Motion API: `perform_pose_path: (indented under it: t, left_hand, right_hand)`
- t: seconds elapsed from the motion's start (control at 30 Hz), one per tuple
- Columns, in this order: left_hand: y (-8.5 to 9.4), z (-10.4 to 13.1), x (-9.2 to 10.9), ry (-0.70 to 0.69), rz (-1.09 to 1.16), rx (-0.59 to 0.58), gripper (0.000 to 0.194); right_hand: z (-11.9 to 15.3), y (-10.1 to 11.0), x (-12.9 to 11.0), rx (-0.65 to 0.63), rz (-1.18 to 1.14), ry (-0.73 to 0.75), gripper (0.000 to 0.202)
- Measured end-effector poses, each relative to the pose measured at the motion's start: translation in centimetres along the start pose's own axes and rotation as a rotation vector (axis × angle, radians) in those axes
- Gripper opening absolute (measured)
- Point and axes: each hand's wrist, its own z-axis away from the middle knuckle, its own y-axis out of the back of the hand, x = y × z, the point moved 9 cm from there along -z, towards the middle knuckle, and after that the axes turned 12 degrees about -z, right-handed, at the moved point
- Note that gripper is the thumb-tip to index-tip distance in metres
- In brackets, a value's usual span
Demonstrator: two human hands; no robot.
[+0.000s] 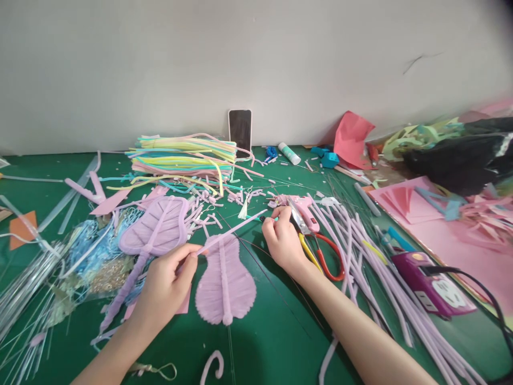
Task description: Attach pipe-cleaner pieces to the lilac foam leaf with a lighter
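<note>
two lilac ribbed shapes (225, 286), one phone (240, 128), one pink glue gun (306, 214), one white tube (289, 153).

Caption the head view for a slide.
Left hand holding a lilac strip above a pleated lilac piece on a green table, right hand near the strip's tip.

Over the green table (276, 342), the left hand (166, 280) pinches a lilac strip (236, 229), its far end by the right hand (284, 240). A phone (240, 128) leans upright at the table's far edge, just beside pastel stems (180, 155).
</note>
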Motion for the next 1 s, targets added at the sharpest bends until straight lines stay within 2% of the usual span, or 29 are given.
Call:
perform_pose_path:
  t: [0.33,0.43,0.6,0.8,1.0]
  left_hand:
    - [-0.1,0.0,-0.7,0.024,0.040,-0.015,0.037]
    - [-0.2,0.0,-1.0,0.056,0.095,-0.029,0.037]
    - [-1.0,0.1,-1.2,0.141,0.301,-0.104,0.033]
    - [-3.2,0.6,-0.4,0.264,0.690,-0.321,0.029]
    - [-4.5,1.1,-0.3,0.305,0.812,-0.398,0.034]
  right_hand:
    - [0.0,0.5,0.7,0.052,-0.052,-0.045,0.014]
    - [0.0,0.4,0.8,0.036,-0.043,-0.045,0.022]
    - [0.0,0.6,0.6,0.038,-0.191,-0.001,0.029]
    - [-0.2,0.8,1.0,0.051,-0.305,0.005,0.031]
    - [-0.3,0.5,1.0,0.037,-0.325,0.023,0.031]
